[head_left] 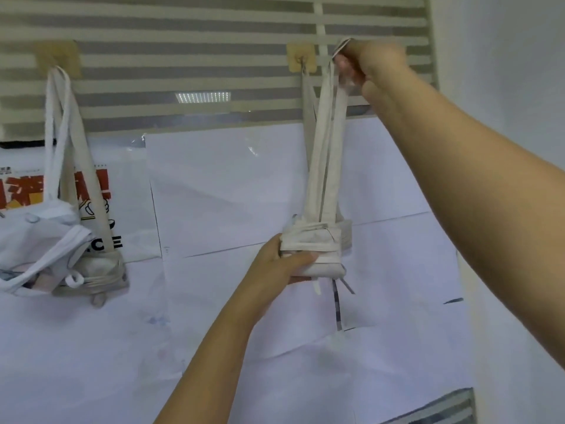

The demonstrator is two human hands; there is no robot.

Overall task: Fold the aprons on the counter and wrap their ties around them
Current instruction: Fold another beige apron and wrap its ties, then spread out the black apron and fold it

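A folded cream apron bundle [318, 246], bound round with its own ties, is held up against the wall. My left hand [281, 261] grips the bundle from its left side and underneath. Long straps [325, 142] rise from the bundle to my right hand [367, 65], which pinches their upper loop just right of a tan wall hook [301, 61]. Short tie ends dangle below the bundle. At the far left, another wrapped apron bundle [97, 270] and white cloth hang by straps from a second hook [58, 58].
White paper sheets [229, 194] cover the wall behind the bundles. A striped blind [183, 56] runs across the top. A printed poster with red and black letters [101, 215] sits behind the left bundle. A white wall edge [504, 87] stands at the right.
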